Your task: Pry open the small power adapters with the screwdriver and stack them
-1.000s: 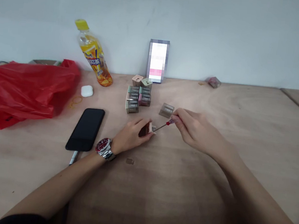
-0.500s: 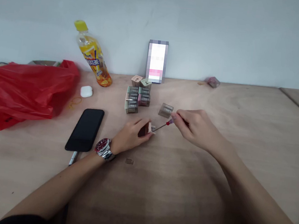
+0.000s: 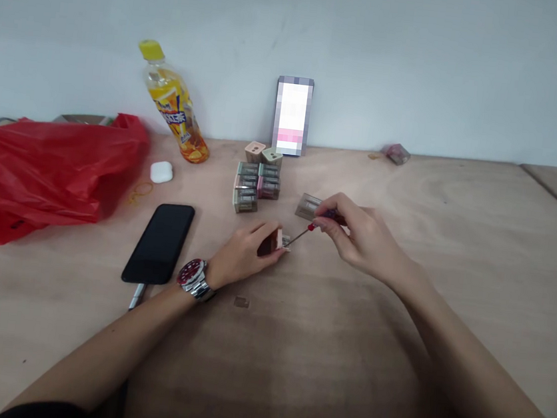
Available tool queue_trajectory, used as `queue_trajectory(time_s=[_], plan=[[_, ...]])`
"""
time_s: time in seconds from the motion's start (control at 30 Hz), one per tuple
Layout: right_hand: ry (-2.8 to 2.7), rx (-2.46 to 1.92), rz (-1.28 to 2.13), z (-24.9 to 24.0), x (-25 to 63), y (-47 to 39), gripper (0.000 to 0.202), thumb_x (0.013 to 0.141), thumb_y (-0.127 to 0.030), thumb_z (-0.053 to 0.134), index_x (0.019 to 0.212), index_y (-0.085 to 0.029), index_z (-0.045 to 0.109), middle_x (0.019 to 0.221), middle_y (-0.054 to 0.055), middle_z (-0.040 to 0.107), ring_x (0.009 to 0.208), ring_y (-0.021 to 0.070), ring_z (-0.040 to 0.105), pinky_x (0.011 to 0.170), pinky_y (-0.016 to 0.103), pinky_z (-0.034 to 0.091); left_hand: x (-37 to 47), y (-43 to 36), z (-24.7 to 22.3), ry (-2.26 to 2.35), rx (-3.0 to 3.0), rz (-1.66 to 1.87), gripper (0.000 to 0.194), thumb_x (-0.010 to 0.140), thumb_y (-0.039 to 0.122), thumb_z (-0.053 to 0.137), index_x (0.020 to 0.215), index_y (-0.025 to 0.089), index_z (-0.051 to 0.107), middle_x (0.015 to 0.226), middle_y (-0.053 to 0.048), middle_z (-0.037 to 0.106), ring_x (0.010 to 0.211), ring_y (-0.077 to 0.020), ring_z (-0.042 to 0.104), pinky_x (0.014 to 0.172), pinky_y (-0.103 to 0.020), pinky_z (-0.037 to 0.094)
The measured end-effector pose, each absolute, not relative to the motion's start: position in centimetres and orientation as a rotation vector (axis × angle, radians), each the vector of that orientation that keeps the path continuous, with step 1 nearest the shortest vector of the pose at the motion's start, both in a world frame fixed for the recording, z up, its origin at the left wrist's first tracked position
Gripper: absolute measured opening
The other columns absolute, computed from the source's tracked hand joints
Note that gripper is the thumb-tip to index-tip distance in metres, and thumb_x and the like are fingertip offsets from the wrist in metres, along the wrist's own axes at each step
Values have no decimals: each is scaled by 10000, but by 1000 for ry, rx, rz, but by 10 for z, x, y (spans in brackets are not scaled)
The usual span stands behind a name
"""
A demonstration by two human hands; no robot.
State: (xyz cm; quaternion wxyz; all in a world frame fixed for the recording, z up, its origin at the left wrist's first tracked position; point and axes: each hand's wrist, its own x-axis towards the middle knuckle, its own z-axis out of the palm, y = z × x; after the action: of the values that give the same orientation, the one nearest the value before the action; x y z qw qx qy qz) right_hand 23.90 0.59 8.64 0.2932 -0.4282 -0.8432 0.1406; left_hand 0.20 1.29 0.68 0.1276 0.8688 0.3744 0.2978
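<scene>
My left hand (image 3: 243,252), with a watch at its wrist, pinches the pale pink top of a pencil sharpener (image 3: 280,239) against the table. Between the fingers of my right hand (image 3: 356,234) is a screwdriver (image 3: 301,236) with a red collar. Its shaft slants down to the left, and its tip meets the sharpener part; the exact contact is too small to make out. Just behind the screwdriver lies a clear grey shavings case (image 3: 306,205), partly covered by my right hand. Several two-hole pencil sharpeners (image 3: 245,198) with clear cases stand grouped behind my left hand.
A lit phone (image 3: 292,113) leans on the wall. To the left are a drink bottle (image 3: 176,110), a white earbud case (image 3: 161,171), a dark phone (image 3: 158,242) with a cable, and a red plastic bag (image 3: 51,176). Far right lies a small pinkish clear piece (image 3: 396,153).
My right hand has shifted its hold on the screwdriver handle, fingers now more open around it and slightly to the left. My left hand has stayed in place.
</scene>
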Motion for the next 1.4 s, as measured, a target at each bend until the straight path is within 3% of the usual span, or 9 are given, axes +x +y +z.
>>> queue_trajectory(time_s=[0.1, 0.2, 0.43, 0.63, 0.83, 0.93, 1.1, 1.27, 1.4], plan=[[-2219, -1180, 289, 83, 237, 7, 243, 954, -395, 506, 859, -179, 562, 675, 16, 651, 536, 123, 558, 539, 251, 386, 2, 13, 7, 1083, 2527, 874, 385, 883, 338, 621, 1220, 181, 520, 1042, -83, 645, 926, -209, 633, 806, -351, 540], [-2281, -1320, 128, 86, 235, 4, 396, 986, -466, 380, 803, -176, 578, 570, 16, 588, 473, 133, 490, 497, 267, 313, 3, 13, 7, 1087, 2531, 874, 380, 883, 335, 621, 1218, 188, 521, 1035, -80, 648, 917, -209, 634, 799, -349, 540], [-2436, -1235, 230, 98, 240, 1, 294, 1011, -323, 311, 933, -167, 548, 944, 101, 621, 784, 189, 576, 678, 301, 409, 2, 13, 7, 1103, 2526, 859, 380, 885, 354, 618, 1211, 183, 523, 1040, -83, 647, 922, -212, 635, 805, -346, 536], [-2374, -1354, 173, 91, 239, 4, 407, 989, -467, 370, 766, -177, 548, 715, 49, 617, 582, 155, 511, 552, 283, 316, 2, 13, 6, 1101, 2532, 868, 389, 880, 342, 627, 1218, 180, 523, 1039, -87, 647, 928, -215, 634, 810, -348, 535], [-2413, -1338, 259, 98, 239, -2, 285, 1010, -384, 299, 1008, -185, 503, 942, 84, 651, 699, 186, 572, 584, 283, 349, 2, 13, 7, 1093, 2521, 855, 374, 882, 344, 625, 1206, 189, 522, 1047, -81, 647, 927, -213, 632, 805, -351, 537], [-2384, -1236, 425, 94, 239, 1, 225, 1008, -348, 325, 977, -184, 475, 833, 54, 646, 621, 158, 548, 583, 274, 367, 2, 13, 8, 1097, 2520, 847, 358, 883, 349, 623, 1189, 187, 532, 1036, -80, 649, 923, -213, 635, 796, -348, 538], [-2353, -1377, 291, 90, 236, 2, 370, 984, -491, 360, 826, -191, 506, 632, 23, 609, 505, 148, 489, 533, 278, 293, 3, 13, 8, 1081, 2519, 881, 371, 884, 340, 621, 1211, 192, 525, 1036, -80, 650, 918, -209, 638, 797, -349, 538], [-2411, -1419, 365, 103, 240, -6, 320, 1004, -468, 286, 961, -202, 459, 834, 57, 645, 649, 187, 557, 568, 281, 330, 2, 13, 7, 1086, 2519, 868, 363, 880, 342, 627, 1195, 189, 528, 1024, -73, 648, 900, -202, 631, 793, -340, 534], [-2405, -1274, 567, 102, 240, -5, 197, 1007, -368, 319, 969, -203, 419, 814, 39, 604, 647, 168, 544, 581, 273, 374, 2, 14, 7, 1086, 2527, 872, 368, 881, 355, 623, 1193, 186, 529, 1020, -78, 647, 899, -204, 629, 785, -341, 535]])
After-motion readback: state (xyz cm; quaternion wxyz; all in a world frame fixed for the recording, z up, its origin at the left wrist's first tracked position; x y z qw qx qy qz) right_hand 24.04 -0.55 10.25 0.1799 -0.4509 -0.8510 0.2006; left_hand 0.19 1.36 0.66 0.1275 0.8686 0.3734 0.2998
